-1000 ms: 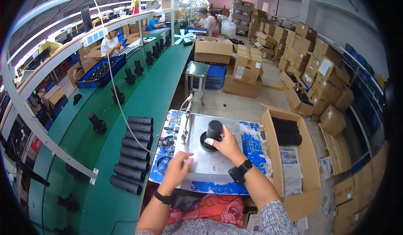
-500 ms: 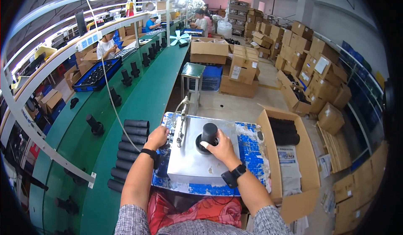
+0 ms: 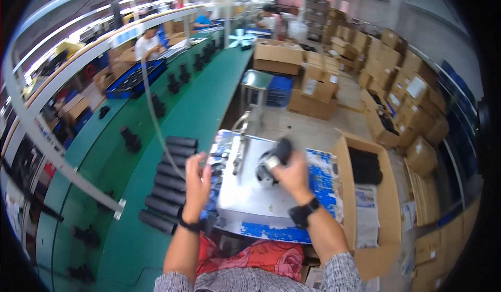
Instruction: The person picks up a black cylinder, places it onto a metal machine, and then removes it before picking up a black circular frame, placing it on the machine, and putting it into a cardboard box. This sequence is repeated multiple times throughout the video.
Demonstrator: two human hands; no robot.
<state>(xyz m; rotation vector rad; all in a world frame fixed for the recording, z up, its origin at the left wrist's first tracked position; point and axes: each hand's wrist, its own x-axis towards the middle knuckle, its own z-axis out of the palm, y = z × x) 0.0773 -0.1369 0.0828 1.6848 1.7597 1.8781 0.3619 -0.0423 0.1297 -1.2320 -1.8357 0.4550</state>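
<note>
My right hand [image 3: 293, 176] grips a black cylindrical tube [image 3: 283, 150], tilted to the right over the metal box [image 3: 250, 200]. Motion smears this hand and the tube. Just left of the tube shows a dark round socket [image 3: 263, 173] on the box top; whether the two touch I cannot tell. My left hand [image 3: 197, 185] is raised by the box's left side with fingers apart and nothing in them. Beside it, a row of black tubes [image 3: 166, 192] lies on the green conveyor. A metal air-cylinder fitting [image 3: 239, 151] with a hose stands along the box's left edge.
The box rests on a worn blue-and-white bench [image 3: 321, 180]. At its right stands an open carton [image 3: 342, 187] holding black tubes and newspaper. Upright black parts [image 3: 130, 139] sit along the green conveyor [image 3: 193, 106]. A metal stool [image 3: 255, 80] and stacked cartons [image 3: 319, 78] are ahead; people work farther off.
The tube in my right hand has gone from nearly upright in the socket to tilted rightward. My left hand has come off the bench edge and opened. The whole view has shifted.
</note>
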